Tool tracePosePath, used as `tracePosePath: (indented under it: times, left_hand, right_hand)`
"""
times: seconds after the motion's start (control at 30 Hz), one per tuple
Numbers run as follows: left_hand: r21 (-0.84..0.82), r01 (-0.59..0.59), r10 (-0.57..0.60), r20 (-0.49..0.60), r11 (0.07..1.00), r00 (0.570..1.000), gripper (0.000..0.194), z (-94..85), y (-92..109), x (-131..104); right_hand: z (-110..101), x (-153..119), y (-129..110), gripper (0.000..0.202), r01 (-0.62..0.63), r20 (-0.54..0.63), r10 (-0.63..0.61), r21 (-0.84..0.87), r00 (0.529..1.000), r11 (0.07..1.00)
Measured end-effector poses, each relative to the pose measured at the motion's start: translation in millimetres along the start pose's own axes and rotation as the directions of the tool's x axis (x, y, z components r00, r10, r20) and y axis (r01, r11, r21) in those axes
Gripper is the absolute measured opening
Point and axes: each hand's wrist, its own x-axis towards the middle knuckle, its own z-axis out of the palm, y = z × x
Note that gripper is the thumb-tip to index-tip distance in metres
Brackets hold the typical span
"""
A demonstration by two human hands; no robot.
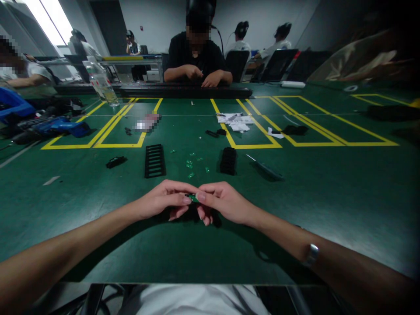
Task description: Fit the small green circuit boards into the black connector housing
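Circuit board (192, 198) is pinched between the thumbs and fingers of the left hand (169, 200) and right hand (220, 202), above the green counter (131, 245).

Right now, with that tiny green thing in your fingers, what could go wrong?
The small green piece is pinched between the left hand and right hand, so it might slip out. The loose green pieces lie on a green table, so a bumped one could be hard to find. And the thin tool has a bare, narrow tip that might poke a reaching hand.
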Motion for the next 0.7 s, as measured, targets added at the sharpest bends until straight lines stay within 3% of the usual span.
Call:
tracePosePath:
  times: [0.4, 0.7]
  left_hand:
    - [-0.048, 0.014, -0.012, 0.043, 0.999, 0.999, 0.040, -3.2, -1.1, 0.6]
    - [0.096, -0.009, 0.011, -0.022, 0.995, 1.000, 0.042, 1.6, -1.2, 0.8]
  right_hand:
    - [-1.0, 0.1, 0.1, 0.043, -0.013, 0.036, 0.012, 0.020, 0.999, 1.000]
    - [0.6, 0.7, 0.0, 0.043, 0.002, 0.013, -0.002, -0.007, 1.000, 1.000]
